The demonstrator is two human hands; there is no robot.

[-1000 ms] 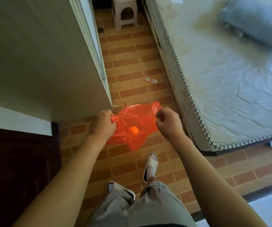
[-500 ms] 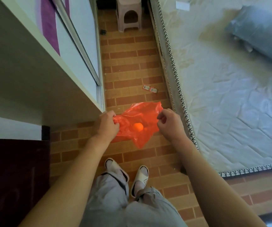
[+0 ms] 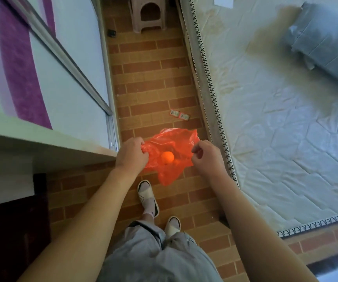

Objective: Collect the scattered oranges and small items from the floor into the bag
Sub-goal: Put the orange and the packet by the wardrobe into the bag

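While both hands hold it open, the bag (image 3: 172, 147) hangs between them with an orange (image 3: 167, 156) inside.

Left hand (image 3: 132, 154) grips a bunched edge of the bag; right hand (image 3: 205, 154) pinches the opposite edge, the two held apart. Just beyond the hands, a small packet (image 3: 180, 115) lies on the floor (image 3: 154, 78), perhaps a wrapper. Farther ahead stands a stool (image 3: 147, 14); a mattress (image 3: 275, 129) runs beside the right hand.
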